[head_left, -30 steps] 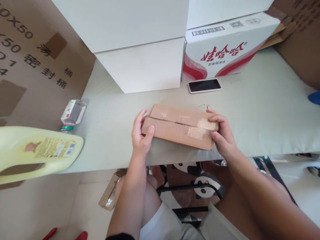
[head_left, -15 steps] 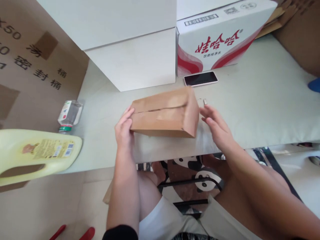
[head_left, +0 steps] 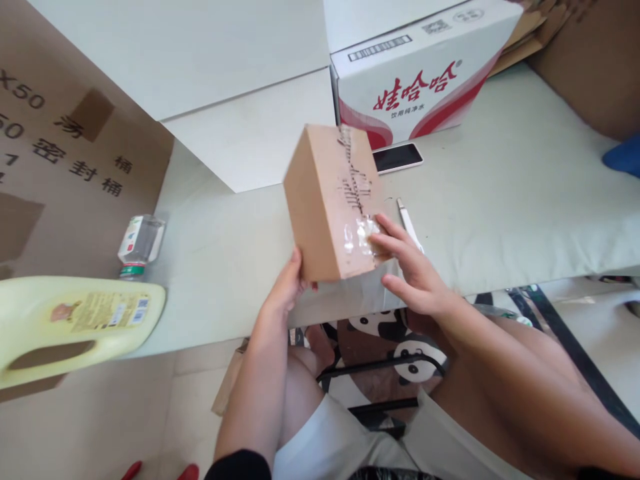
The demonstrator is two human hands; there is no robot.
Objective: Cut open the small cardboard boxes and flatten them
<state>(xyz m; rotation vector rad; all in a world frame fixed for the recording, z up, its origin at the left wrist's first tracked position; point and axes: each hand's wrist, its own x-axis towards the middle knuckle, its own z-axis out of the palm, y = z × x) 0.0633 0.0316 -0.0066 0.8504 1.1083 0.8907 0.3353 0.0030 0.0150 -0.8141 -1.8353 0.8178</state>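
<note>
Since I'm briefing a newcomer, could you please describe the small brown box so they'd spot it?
Find the white cartons on the pale table. Before them, the left hand holds and the right hand touches the small brown box. Its colour sets it apart from those, its size and shiny tape from the big brown carton at left.

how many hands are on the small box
2: the left hand, partly hidden, holding the small box low on its left; the right hand, touching its taped face.

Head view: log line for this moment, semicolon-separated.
left_hand: holds cardboard box, lower corner; right_hand: touches box's shiny tape; box: tilted; smartphone: on tabletop, partly behind box
</note>
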